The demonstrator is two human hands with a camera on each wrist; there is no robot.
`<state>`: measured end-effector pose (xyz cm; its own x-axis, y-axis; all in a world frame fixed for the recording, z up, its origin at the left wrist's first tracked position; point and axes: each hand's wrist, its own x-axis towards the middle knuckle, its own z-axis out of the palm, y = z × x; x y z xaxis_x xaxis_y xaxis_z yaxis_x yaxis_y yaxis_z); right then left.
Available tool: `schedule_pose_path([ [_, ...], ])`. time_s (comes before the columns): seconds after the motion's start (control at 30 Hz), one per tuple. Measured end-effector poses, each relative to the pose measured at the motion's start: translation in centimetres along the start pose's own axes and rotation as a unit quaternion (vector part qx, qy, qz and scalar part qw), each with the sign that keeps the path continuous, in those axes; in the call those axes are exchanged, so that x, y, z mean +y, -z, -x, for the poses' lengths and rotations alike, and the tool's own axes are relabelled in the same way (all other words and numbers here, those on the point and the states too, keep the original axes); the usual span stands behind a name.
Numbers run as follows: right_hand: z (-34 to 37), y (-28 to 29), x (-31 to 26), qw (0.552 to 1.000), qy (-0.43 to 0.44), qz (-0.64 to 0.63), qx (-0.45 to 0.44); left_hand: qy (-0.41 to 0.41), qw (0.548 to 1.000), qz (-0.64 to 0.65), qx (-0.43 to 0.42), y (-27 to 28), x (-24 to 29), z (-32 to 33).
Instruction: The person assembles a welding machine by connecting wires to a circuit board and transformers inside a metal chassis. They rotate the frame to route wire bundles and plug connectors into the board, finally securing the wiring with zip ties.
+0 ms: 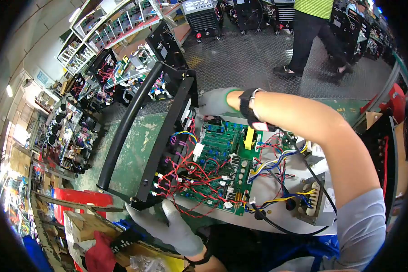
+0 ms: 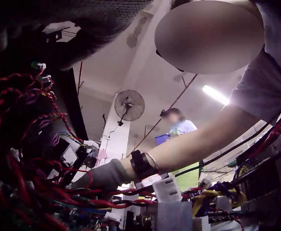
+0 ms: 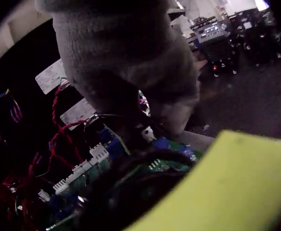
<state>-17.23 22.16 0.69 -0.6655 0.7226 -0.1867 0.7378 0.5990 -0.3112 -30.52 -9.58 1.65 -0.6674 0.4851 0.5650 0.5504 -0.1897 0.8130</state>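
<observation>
A black panel with a long handle stands tilted along the left edge of a green circuit board. Red twisted wires with white plugs run between panel and board. My gloved left hand is at the panel's lower corner, thumb and fingers spread. At the board's far end, my gloved right hand is beside the panel's upper end; its fingertips are partly hidden. In the right wrist view the gloved fingers point down beside a small white connector; whether they pinch anything is unclear.
A terminal block and yellow and blue cables lie right of the board. Below left are a cardboard box and a red object. A person in dark trousers stands beyond, near black machines. Shelves line the left.
</observation>
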Motion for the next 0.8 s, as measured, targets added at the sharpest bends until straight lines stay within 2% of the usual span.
schedule_pose_path([
  [0.03,2.0,1.7,-0.9,0.996,-0.042,-0.073,-0.039,-0.012,1.0,-0.01,0.007,0.0,-0.1,0.0],
  [0.1,2.2,1.4,0.3,0.984,-0.057,-0.142,-0.089,-0.006,0.999,-0.036,0.009,0.2,-0.3,-0.1],
  [0.17,2.2,0.4,2.1,0.992,0.035,-0.11,-0.06,-0.004,0.999,-0.032,0.016,0.2,-0.6,0.0],
  [0.2,2.8,0.8,1.8,0.99,0.048,-0.123,-0.047,-0.008,1.0,-0.016,0.021,0.0,-0.8,0.0],
  [0.27,3.3,1.5,0.7,0.991,-0.068,-0.095,-0.057,0.002,1.0,0.003,0.02,-0.2,-0.6,-0.1],
  [0.37,3.8,1.3,0.1,0.999,-0.028,-0.018,0.031,0.033,0.999,0.005,0.016,-0.4,0.4,0.0],
  [0.43,5.3,1.8,-1.5,0.998,0.022,-0.011,0.058,0.037,0.999,-0.001,0.029,-0.6,0.8,0.1],
  [0.47,6.0,1.9,-2.2,0.996,0.047,-0.01,0.07,0.011,0.998,-0.039,0.041,-0.4,-0.4,0.0],
  [0.5,6.6,1.7,-2.9,0.993,0.061,-0.046,0.091,0.005,0.999,-0.04,0.03,-0.1,-0.4,0.1],
  [0.6,7.0,1.5,-4.5,0.991,0.084,-0.001,0.1,0.001,0.999,-0.047,0.018,-0.1,0.1,0.0],
  [0.8,8.4,1.7,-7.2,0.997,0.038,-0.021,0.057,0.037,0.999,-0.008,0.008,0.3,1.0,-0.1],
])
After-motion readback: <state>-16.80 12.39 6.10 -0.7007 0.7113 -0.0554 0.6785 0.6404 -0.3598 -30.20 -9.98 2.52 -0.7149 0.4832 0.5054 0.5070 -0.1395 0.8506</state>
